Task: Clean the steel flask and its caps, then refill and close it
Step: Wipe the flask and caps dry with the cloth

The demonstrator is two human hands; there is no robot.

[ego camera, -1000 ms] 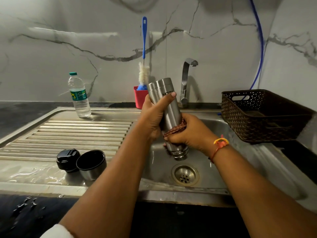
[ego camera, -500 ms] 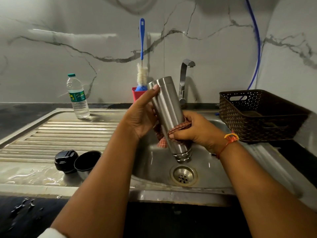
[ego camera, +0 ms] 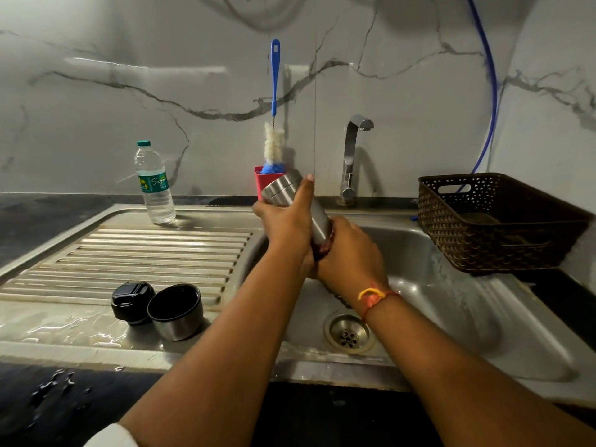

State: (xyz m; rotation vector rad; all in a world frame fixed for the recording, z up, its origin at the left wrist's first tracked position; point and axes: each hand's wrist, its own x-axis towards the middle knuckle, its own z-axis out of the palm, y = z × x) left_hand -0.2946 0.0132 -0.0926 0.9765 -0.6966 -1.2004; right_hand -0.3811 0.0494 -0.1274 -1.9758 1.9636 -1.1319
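Marble-veined wall backs a wet steel sink (ego camera: 483,317). Over its basin the left hand (ego camera: 287,221) grips the tilted steel flask (ego camera: 283,188) — the right hand (ego camera: 351,253) clasps a reddish cloth (ego camera: 325,247) round its lower part. The water bottle (ego camera: 154,185) has a green label, its script only partly legible.

You've got the steel flask (ego camera: 283,189) tilted above the sink (ego camera: 467,304), left hand (ego camera: 287,229) gripping its upper body, right hand (ego camera: 353,254) wrapping a reddish cloth (ego camera: 326,247) round the lower part. Left of the sink, the black cap (ego camera: 131,301) and steel cup cap (ego camera: 177,316) sit side by side in standing water; the water bottle (ego camera: 154,185) stands further back.
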